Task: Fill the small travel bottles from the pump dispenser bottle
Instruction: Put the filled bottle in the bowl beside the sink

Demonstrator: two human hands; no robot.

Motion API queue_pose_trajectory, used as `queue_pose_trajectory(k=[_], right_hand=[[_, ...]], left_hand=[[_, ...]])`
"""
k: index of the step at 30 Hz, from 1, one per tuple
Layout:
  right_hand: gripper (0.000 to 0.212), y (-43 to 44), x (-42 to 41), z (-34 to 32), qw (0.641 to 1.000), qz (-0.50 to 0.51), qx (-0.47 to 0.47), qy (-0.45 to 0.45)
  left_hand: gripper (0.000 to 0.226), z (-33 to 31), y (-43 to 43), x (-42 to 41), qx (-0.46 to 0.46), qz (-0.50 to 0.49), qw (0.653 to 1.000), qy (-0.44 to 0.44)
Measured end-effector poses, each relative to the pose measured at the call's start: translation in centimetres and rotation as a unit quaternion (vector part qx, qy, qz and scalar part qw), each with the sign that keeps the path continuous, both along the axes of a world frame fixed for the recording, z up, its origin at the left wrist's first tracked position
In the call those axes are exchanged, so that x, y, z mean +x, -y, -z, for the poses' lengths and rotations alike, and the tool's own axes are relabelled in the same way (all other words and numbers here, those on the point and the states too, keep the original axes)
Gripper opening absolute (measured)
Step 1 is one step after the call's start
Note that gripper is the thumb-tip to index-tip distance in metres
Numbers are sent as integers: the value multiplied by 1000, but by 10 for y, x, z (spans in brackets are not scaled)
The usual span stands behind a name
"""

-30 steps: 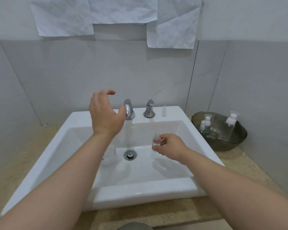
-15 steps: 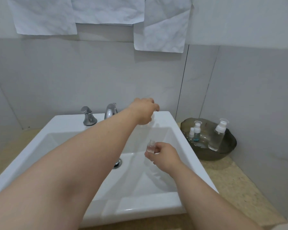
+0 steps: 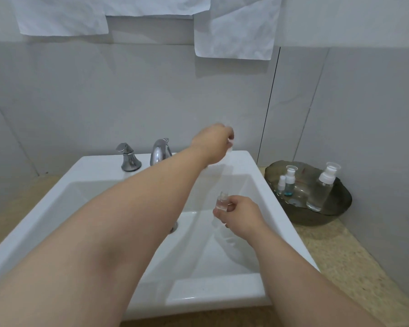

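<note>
My right hand [image 3: 240, 214] pinches a small clear travel bottle [image 3: 222, 201], uncapped and upright, over the white sink [image 3: 99, 161]. My left hand [image 3: 214, 143] reaches above the sink's back right corner, fingers curled on a small white piece [image 3: 230, 143], too blurred to name. On the counter [image 3: 340, 256] a dark bowl [image 3: 340, 208] holds the pump dispenser bottle [image 3: 321, 187] and two smaller bottles [image 3: 289, 181]

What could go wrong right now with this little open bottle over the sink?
The open small bottle, pinched in the right hand over the sink, could tip and spill. The left hand, blurred, holds a small white piece above the sink's back corner; it could drop into the basin.
</note>
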State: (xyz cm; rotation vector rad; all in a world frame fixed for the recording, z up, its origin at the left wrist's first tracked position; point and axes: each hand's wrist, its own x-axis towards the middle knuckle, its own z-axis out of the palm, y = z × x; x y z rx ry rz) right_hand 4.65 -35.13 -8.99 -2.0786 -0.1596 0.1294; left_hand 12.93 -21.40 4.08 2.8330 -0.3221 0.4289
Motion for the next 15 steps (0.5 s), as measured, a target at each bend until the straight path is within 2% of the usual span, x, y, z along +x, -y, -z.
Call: queue_pose_trajectory(k=[3,5,7,9,10,13,15], right_hand=[[15,0,0,1,1000,2,-5,3],[16,-1,-2,0,1000,3,-8,1],[16,-1,-3,-2,1000,5,-15,0],[16,-1,-4,-3,1000,9,-25,5],[16,-1,-5,-4,999,9,-35,8],[23,-1,-9,-5,997,11,-68,20],[26,-1,-10,-5,997,12,-75,23]], left_hand=[[27,-13,-2,-26,-161,13,981,104],[28,-15,-4,-53,-272,16,955,121],[33,-12,-8,-82,-430,28,899,83],[37,1,-12,-104,-536,38,843,35],[39,12,-13,-112,-552,42,833,11],[40,54,-16,-130,-540,43,838,-56],[39,73,-19,-135,-555,29,827,-87]])
